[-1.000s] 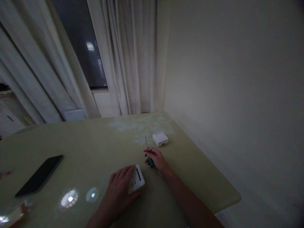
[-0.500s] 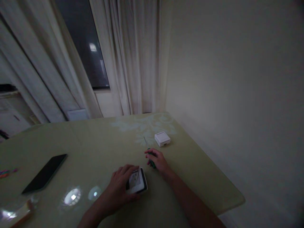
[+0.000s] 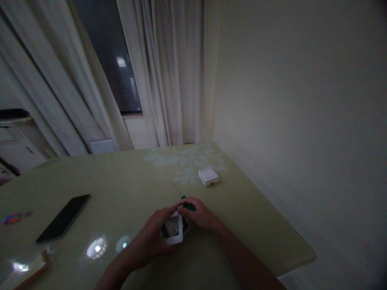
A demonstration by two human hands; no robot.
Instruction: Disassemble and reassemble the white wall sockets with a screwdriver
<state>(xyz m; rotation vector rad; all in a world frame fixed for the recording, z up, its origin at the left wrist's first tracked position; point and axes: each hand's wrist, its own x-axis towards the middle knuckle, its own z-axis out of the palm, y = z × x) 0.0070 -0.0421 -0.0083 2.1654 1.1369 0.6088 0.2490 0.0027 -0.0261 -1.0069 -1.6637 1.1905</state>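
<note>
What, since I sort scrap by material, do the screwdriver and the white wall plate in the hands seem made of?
The screwdriver in the right hand: thin grey shaft, likely metal; green handle, probably plastic. The wall plate in the left hand: smooth, even white with sharp square edges, likely moulded plastic; the dim light leaves the finish open.

Nothing written, no brand and no number can be read in the dim view. The white plate [image 3: 174, 230] between the left hand [image 3: 152, 239] and right hand [image 3: 201, 215], the screwdriver [image 3: 188, 206], the white box [image 3: 208, 176] and the dark phone [image 3: 63, 217] on the worktop [image 3: 121, 185] are too blurred to show any marking.
</note>
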